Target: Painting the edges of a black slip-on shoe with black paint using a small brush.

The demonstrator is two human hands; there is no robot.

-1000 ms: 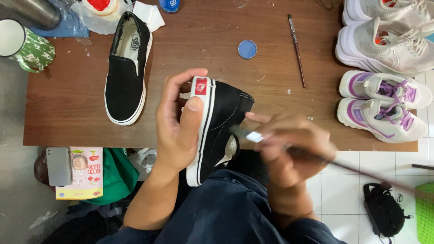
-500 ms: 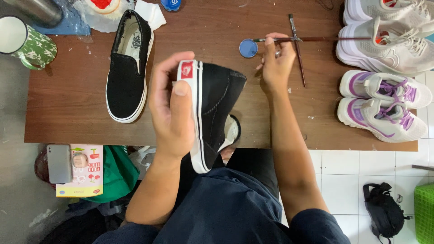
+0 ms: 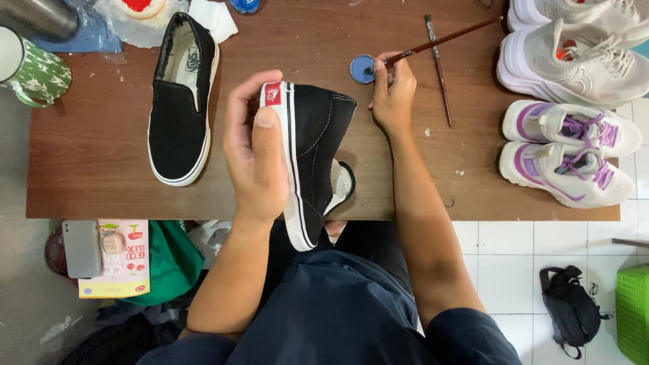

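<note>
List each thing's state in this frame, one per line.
Left hand: gripping the black shoe, tilted on its side.
Right hand: holding a brush, tip in the blue cap.
Second black shoe: flat on the table.
Spare brush: lying untouched.

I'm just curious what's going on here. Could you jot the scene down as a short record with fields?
Left hand: holds a black shoe on its side over the table edge, thumb on the heel.
Right hand: holds a brush, tip in a small blue cap.
Table, left: second black shoe, green mug.
Table, right: spare brush, white sneakers with purple laces.
Floor: black bag.
</note>
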